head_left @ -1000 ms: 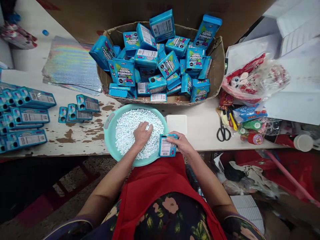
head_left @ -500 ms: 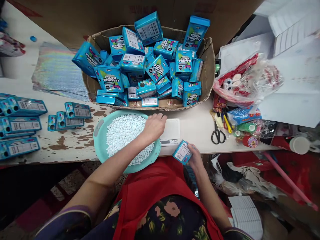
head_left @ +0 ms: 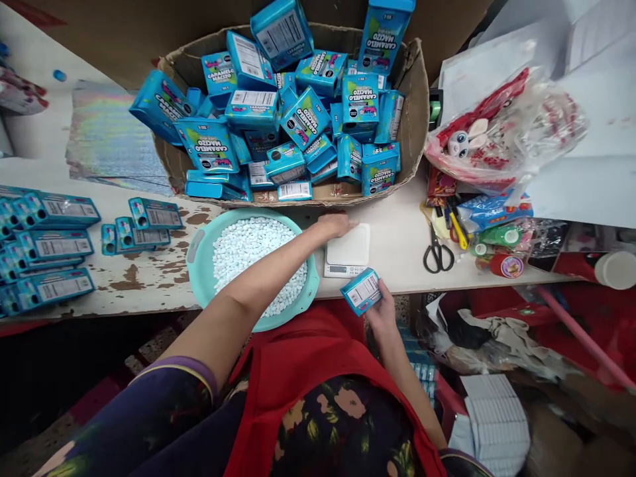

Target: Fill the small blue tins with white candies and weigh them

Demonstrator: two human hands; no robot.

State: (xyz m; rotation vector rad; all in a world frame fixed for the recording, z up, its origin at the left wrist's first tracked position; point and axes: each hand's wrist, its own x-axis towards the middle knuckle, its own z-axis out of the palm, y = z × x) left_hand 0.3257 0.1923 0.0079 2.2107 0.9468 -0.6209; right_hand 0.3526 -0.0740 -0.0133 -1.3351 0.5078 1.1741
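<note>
My left hand (head_left: 338,224) is over the back left edge of the small white scale (head_left: 348,246), fingers pointing right. They are small and blurred; whether they pinch anything cannot be seen. My left forearm crosses above a turquoise basin (head_left: 199,285) filled with small pale candies (head_left: 248,248). In my right hand (head_left: 381,313) is a blue candy box (head_left: 362,291), gripped by its right side and tilted, label side up, just off the table's front edge below the scale. Nothing stands on the visible part of the scale's plate.
Behind the basin, a cut cardboard box (head_left: 422,126) holds many blue boxes. More blue boxes (head_left: 62,246) lie in rows at the left, near shiny sheets (head_left: 112,139). Black-handled scissors (head_left: 437,257), a plastic bag with a toy (head_left: 477,142) and clutter are at the right.
My left hand has moved right, from between basin and scale to the scale's back edge. The blue box in my right hand has turned slightly. The whole view has shifted a little.
</note>
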